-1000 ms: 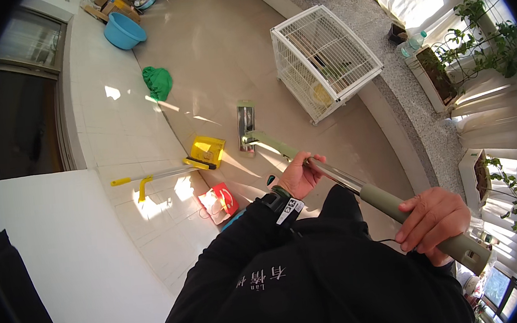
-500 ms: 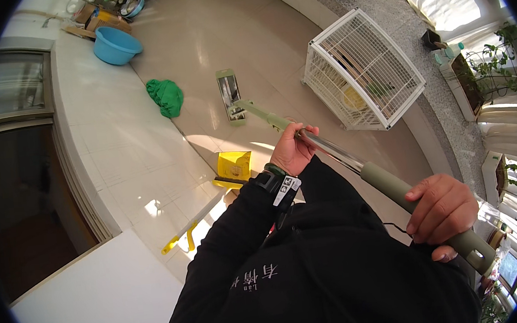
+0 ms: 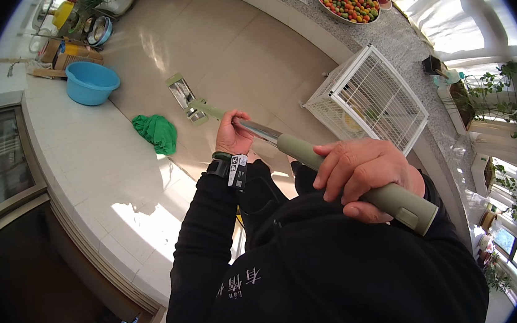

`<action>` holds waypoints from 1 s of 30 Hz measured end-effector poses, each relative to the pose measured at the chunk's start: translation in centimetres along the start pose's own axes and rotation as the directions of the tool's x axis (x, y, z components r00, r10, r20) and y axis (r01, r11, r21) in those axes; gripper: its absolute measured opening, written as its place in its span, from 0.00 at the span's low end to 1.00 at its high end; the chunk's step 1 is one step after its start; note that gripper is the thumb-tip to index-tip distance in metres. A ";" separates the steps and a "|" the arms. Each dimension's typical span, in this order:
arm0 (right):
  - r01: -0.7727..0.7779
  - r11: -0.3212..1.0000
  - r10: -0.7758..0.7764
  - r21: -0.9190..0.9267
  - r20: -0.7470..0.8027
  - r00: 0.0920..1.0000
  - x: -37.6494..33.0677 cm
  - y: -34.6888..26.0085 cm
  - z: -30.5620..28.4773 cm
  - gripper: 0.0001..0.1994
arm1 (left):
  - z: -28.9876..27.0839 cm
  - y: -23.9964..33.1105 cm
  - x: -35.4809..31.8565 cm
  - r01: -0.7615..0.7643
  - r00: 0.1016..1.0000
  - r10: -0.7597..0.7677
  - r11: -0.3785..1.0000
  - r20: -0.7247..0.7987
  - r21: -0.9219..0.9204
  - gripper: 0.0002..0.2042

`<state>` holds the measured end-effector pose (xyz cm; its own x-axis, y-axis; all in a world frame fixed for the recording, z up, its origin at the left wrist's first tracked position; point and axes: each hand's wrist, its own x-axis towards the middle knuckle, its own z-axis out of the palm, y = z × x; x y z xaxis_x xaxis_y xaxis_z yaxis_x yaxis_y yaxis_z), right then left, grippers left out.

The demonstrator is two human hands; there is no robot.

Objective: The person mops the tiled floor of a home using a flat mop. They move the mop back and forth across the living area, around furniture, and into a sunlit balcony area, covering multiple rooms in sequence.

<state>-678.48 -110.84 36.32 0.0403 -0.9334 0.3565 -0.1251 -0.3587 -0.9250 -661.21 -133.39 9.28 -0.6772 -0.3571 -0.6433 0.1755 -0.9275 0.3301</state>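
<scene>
1. Mop [image 3: 281,142]: long handle slanting from the near right to its head on the far floor [image 3: 248,50].
2. Right hand [image 3: 366,176]: fingers wrapped around the green grip.
3. Left hand [image 3: 233,136]: clasped around the metal shaft.
4. Green cloth [image 3: 157,132]: left of the mop head; white wire cage [image 3: 368,101]: right.
</scene>
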 end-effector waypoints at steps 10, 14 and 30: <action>-0.245 0.964 0.172 -0.101 -0.466 0.868 12.0 9.3 2.2 0.06 | -0.2 14.1 18.4 0.310 0.946 -0.324 0.908 0.003 0.283 0.11; -0.329 0.937 0.188 -0.122 -0.617 0.764 15.7 12.4 3.8 0.04 | 1.4 16.5 24.9 0.377 0.923 -0.378 0.862 -0.068 0.338 0.11; -0.659 0.723 0.320 0.206 -0.946 0.056 6.4 7.0 17.8 0.07 | 1.2 -1.2 19.5 0.536 0.777 -0.498 0.203 -0.384 0.820 0.12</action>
<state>-661.50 -119.40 29.78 -0.9753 -0.1604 -0.1520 0.0867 0.3547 -0.9310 -675.47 -139.12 -2.76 -0.3392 0.1423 -0.9299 -0.9127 -0.2892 0.2887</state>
